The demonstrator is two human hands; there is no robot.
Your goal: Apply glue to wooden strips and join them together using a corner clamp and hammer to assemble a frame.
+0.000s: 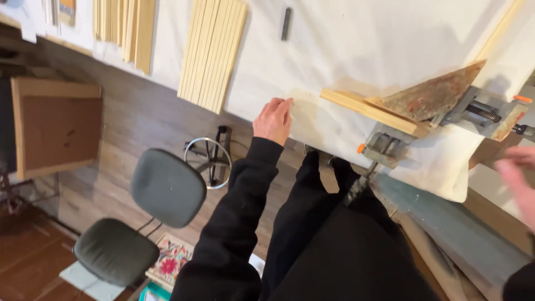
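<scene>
The left hand (273, 120) lies open and flat at the near edge of the cloth-covered table (345, 50), fingers pressing the white sheet and holding nothing. The right hand (518, 175) is a blur at the right edge of the frame, so I cannot tell how open it is or whether it grips anything. Between them, right of centre, a corner clamp (479, 111) with orange knobs holds a pale wood strip (368, 108) that runs up-left toward the left hand and stops near its fingertips; a rusty triangular square (434, 95) rests on the joint. To do this well, I judge the left hand should keep the cloth and the strip's free end from shifting while the clamped corner is handled, with fingers clear of the screw. The strip lies just right of the left hand, well left of the right hand. Bundled wooden slats (212, 53) lie at upper centre, a small dark bar (286, 23) is beside them, and a grey office chair (167, 187) stands on the floor at lower left.
</scene>
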